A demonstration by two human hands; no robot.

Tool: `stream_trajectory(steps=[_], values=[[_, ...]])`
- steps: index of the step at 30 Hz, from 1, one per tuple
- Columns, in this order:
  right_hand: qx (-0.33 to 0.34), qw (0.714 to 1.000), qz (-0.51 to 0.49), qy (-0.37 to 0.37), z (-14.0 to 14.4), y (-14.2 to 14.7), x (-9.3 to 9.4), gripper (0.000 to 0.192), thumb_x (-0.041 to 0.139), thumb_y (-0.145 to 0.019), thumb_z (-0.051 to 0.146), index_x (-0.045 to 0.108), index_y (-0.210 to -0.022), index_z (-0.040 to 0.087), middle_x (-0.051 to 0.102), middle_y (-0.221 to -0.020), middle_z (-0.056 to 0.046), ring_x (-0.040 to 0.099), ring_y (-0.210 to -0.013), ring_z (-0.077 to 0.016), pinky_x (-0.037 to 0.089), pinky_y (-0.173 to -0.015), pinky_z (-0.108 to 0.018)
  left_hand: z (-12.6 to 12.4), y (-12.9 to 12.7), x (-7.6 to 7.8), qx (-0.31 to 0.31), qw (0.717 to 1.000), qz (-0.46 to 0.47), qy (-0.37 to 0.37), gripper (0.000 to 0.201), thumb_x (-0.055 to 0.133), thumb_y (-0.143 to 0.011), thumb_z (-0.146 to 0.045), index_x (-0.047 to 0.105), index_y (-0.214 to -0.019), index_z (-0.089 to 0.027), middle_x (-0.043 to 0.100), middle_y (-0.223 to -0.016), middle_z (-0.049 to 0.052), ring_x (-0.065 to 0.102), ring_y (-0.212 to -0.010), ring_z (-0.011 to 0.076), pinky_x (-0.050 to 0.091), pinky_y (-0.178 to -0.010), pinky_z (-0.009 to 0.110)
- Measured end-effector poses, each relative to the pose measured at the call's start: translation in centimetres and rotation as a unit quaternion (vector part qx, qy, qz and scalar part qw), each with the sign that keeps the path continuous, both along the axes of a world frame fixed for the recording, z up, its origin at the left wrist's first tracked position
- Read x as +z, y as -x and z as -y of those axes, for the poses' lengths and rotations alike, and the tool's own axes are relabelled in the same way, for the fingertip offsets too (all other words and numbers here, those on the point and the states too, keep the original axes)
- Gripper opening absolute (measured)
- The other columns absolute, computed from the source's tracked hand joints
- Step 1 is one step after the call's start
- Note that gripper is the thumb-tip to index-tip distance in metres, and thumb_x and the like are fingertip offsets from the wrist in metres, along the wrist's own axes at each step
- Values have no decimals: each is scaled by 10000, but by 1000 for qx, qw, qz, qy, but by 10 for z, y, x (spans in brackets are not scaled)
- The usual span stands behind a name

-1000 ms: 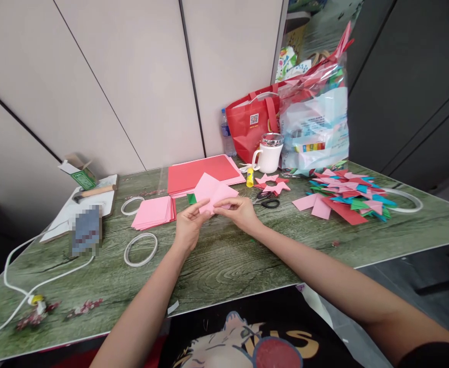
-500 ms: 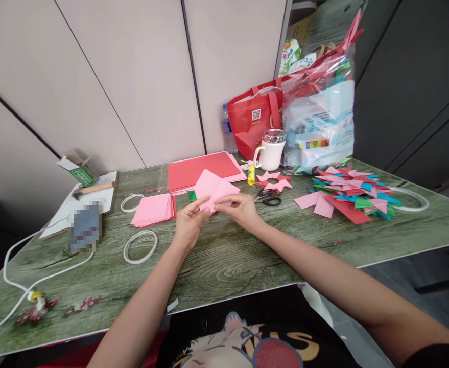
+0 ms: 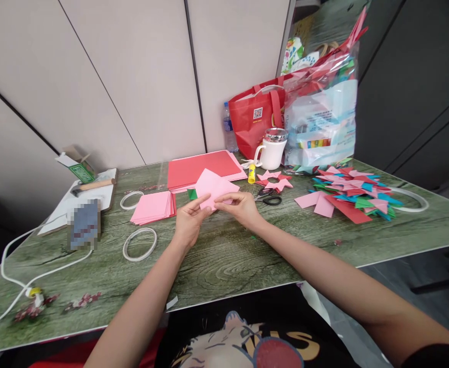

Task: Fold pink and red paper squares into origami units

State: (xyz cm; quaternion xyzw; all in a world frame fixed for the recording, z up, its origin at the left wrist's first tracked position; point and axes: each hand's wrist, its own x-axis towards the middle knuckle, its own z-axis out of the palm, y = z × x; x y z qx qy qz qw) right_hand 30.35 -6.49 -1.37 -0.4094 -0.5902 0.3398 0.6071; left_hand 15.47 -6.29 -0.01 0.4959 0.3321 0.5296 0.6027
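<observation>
A pink sheet of paper, partly folded, is held just above the bench near its middle. The left hand pinches the sheet's lower left edge, with the forefinger stretched along the paper and the thumb below it. The right hand pinches the lower right edge, its fingers pressed together on the fold.

Just left of the sheet lies a stack of pink squares, and behind it a flat pile of red sheets. A small green scrap shows between the held sheet and the stack. Two white rings lie on the bench: one near the left hand, another farther back beside the stack.

To the right of the hands lie black scissors, a red and pink paper star and a yellow glue stick. A white mug stands behind them, with a red bag and a clear plastic bag against the wall. Farther right is a heap of folded pieces in pink, red, blue and green.

At the far left are a hammer on a white board, a small green box and a white cable.
</observation>
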Motion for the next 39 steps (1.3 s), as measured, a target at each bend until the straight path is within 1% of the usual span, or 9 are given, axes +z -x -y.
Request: stream_trajectory(steps=[5,9,13,16,20,23,25,31,39], values=[[47,997,-38,44,0,0,1,210,717,-573,326,680,-715,176,663,-616,-17,598,-544,-150,481,-541,-262,-1,0,-2,7,1000,-13,-3,461,764,-521,-204,668,-969,-158,685,-757,35,618,-697,138,478,-743,287],[65,993,-67,68,0,0,0,223,725,-556,295,675,-731,166,652,-594,-13,602,-547,-150,483,-546,-255,-2,1,-3,11,1000,-23,-16,429,758,-531,-226,676,-946,-157,692,-801,48,620,-733,155,475,-767,307],[66,992,-79,68,0,1,-2,222,721,-558,291,680,-733,162,664,-651,-21,601,-581,-145,484,-578,-257,-2,3,-2,-10,999,-49,-11,391,755,-537,-263,689,-907,-152,699,-848,65,625,-789,181,459,-817,334],[67,991,-93,68,0,2,-3,215,727,-548,285,686,-725,171,672,-692,-23,604,-616,-149,488,-607,-267,-1,4,0,-22,998,-58,-2,416,763,-525,-266,686,-916,-148,703,-822,70,633,-764,182,459,-818,343],[65,984,-144,86,0,2,-1,216,737,-537,288,686,-714,175,664,-668,-15,602,-611,-147,498,-650,-296,-1,2,1,24,998,-65,-15,402,758,-529,-261,690,-912,-159,702,-844,72,636,-768,189,470,-795,334],[59,969,-218,102,0,2,1,241,753,-520,279,674,-721,172,654,-703,-5,602,-647,-136,506,-708,-314,-3,3,-1,64,995,-72,-40,368,744,-552,-258,694,-905,-168,695,-899,72,625,-836,204,468,-798,321],[53,959,-255,107,0,1,3,253,761,-511,267,661,-721,168,638,-705,8,597,-659,-123,511,-726,-316,-4,3,-2,74,993,-75,-55,354,734,-569,-255,693,-910,-172,693,-910,72,622,-847,203,466,-803,318],[53,951,-280,122,2,2,7,265,778,-487,252,630,-678,144,609,-656,20,586,-621,-103,530,-708,-313,-6,3,-5,57,997,-19,-45,389,747,-549,-251,687,-917,-143,700,-848,80,637,-760,189,475,-808,360],[30,958,-263,109,1,2,5,293,786,-466,276,631,-680,150,614,-645,13,583,-599,-106,529,-676,-293,-4,0,0,47,998,20,-25,365,757,-528,-191,695,-885,-147,695,-793,51,625,-731,163,484,-786,347]])
